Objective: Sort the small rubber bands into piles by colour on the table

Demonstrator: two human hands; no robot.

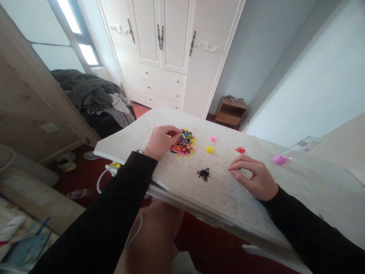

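Observation:
A mixed pile of small coloured rubber bands [185, 144] lies on the pale table. My left hand [163, 140] is at the pile's left edge, its thumb and fingers curled together against it. Whatever they pinch is too small to make out. My right hand [255, 177] rests over the table farther right, thumb and forefinger drawn close in a pinch; anything between them cannot be made out. Between the hands lie a black bunch of bands [204, 174], a yellow bunch [210, 149] and a pink bunch [213, 139]. Just beyond my right hand sits a red bunch [240, 150].
A pink object [281, 160] and a clear plastic container [305, 146] stand at the table's right. A white cable [100, 179] hangs by the left edge. Behind are a white wardrobe [171, 34], a small wooden stand [230, 112] and heaped clothes [94, 95].

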